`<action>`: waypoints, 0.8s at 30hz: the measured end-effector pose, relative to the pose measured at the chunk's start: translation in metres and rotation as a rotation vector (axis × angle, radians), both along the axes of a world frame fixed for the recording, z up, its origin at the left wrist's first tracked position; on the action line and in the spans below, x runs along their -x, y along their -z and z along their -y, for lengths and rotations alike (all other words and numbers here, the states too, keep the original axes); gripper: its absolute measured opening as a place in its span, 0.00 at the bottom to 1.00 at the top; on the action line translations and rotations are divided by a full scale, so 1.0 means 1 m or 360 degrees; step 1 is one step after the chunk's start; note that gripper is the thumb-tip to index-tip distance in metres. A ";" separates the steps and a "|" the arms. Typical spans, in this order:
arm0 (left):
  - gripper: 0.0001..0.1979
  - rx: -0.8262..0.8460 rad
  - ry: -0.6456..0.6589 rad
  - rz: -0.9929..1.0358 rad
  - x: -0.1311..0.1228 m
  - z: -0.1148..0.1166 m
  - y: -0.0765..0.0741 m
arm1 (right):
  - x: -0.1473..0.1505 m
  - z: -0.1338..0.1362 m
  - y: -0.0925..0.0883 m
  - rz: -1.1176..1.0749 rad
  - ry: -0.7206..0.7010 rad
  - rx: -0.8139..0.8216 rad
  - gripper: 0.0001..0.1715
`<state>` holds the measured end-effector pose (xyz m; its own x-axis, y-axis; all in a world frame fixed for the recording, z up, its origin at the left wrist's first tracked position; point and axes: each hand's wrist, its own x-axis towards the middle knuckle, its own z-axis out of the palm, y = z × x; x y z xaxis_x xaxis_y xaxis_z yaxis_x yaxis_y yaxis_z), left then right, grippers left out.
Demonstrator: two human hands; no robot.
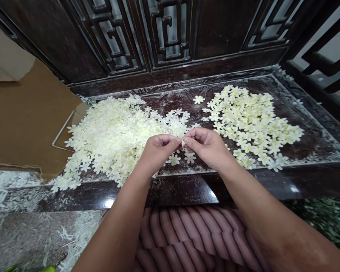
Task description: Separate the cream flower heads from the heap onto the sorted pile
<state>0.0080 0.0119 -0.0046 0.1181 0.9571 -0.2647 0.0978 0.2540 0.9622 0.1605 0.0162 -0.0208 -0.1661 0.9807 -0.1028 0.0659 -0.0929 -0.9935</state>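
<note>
Pinched at the centre of the frame, between the closed thumb and fingertips of both the left hand (160,149) and the right hand (208,145): a small pale piece (183,142), apparently one of the flowers, though mostly covered by fingers. Just below the fingertips, a few loose flowers (190,158), flat and star-shaped, blunt-petalled, creamy white.

From left of centre towards the lower left, a thick flower heap (110,132), ragged in outline and spilling onto the front edge. Right of centre, a thinner flower spread (252,121), yellower at the petal bases. Near its upper left, a single flower (198,99), well apart from the heap. Beneath everything, a dark wooden table (170,100), carved, polished and dusted with white fibres. Along the top, a lattice panel (167,30) of angular fretwork. At the left, brown cardboard (22,121), torn along its lower edge, and a bent metal wire (62,127) against the heap.

Open wood above the hands, between the two masses, and around the right-hand corner; tighter at left between cardboard and flowers. Near the bottom, a glossy front edge just short of pleated striped cloth (198,238).
</note>
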 end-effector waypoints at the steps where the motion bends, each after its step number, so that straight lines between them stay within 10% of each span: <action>1: 0.12 0.0002 0.0003 -0.0009 0.000 0.000 0.000 | 0.000 0.000 -0.001 0.0027 0.0002 -0.0004 0.08; 24: 0.07 0.0144 0.0098 -0.0067 0.005 -0.003 -0.006 | 0.000 0.008 -0.008 0.0553 -0.0119 -0.0258 0.06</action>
